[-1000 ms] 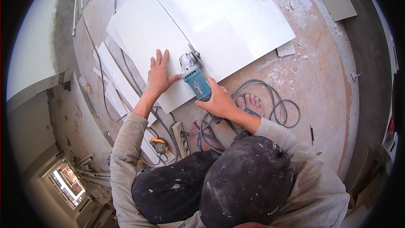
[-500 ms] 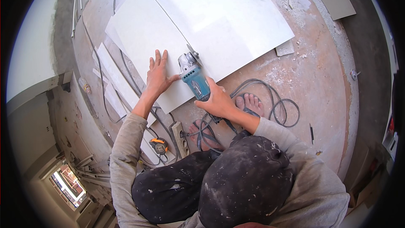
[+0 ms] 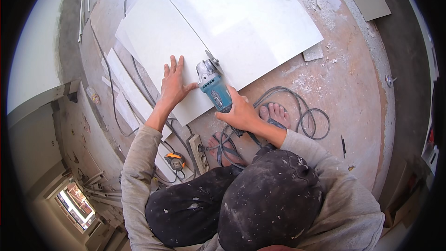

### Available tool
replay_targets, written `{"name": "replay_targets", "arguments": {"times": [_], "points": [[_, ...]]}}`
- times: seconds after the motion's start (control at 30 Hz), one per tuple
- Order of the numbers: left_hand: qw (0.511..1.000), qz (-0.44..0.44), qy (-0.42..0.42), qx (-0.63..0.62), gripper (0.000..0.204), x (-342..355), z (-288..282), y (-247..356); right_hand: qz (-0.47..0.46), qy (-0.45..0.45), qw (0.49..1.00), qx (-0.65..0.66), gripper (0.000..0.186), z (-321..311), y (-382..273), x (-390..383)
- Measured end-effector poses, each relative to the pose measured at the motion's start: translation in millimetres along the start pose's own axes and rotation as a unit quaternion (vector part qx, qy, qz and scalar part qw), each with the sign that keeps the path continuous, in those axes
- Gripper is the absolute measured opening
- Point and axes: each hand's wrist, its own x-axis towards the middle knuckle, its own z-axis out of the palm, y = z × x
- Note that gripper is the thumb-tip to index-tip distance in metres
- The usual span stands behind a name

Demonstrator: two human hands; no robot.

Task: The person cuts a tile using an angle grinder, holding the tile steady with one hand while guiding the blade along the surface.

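Observation:
My right hand [image 3: 239, 113] is wrapped round the rear body of a teal angle grinder [image 3: 216, 93]. Its thin cutting disc [image 3: 213, 62] stands on edge against a large white tile [image 3: 260, 28] on the floor. From the disc a narrow dark cut line [image 3: 183, 17] runs to the tile's far side. Left of the grinder, my left hand [image 3: 174, 84] lies flat on the tile with fingers spread, its thumb close to the grinder's head. Whether the thumb touches it I cannot tell.
A grey cable [image 3: 320, 111] coils round my sandalled feet. Near my left knee are a power strip [image 3: 199, 153] and an orange-and-black tape measure [image 3: 175, 161]. White tile strips [image 3: 130, 81] lie at the left, a pencil-like dark stick [image 3: 343, 147] at the right.
The grinder has crept slightly toward me along the tile, and the cut line reaches a little nearer. My left hand stays in place.

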Motion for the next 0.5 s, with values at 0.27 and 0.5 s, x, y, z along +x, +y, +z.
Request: {"name": "replay_targets", "arguments": {"times": [0.27, 0.5], "points": [[1.0, -0.002, -0.004, -0.002, 0.121, -1.1, -1.0, -0.9, 0.004, 0.004, 1.0, -0.011, 0.091, 4.9, 1.4, 5.3], [1.0, -0.005, -0.004, -0.009, 0.119, -1.7, -0.6, -0.8, 0.017, 0.009, 0.999, -0.035, 0.092, 7.6, 1.1, 4.4]]}}
